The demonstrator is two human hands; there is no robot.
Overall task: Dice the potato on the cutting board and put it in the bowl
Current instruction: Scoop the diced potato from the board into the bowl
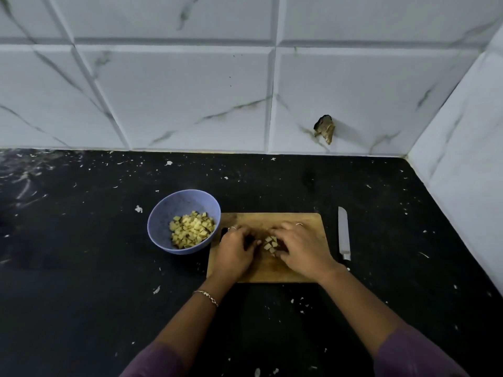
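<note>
In the head view I saw the left hand (235, 247) and the right hand (302, 250) cupped, fingers curled round the small pile of pale potato cubes (270, 244) on the wooden cutting board (272, 221), beside the part-filled lilac plastic bowl (163, 210). I judged the cubes light, wet and slippery, so it seemed better to scoop them from underneath.

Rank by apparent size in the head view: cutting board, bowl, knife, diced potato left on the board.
1. cutting board
2. bowl
3. knife, long but narrow, so below the bowl
4. diced potato, smallest by far
</note>
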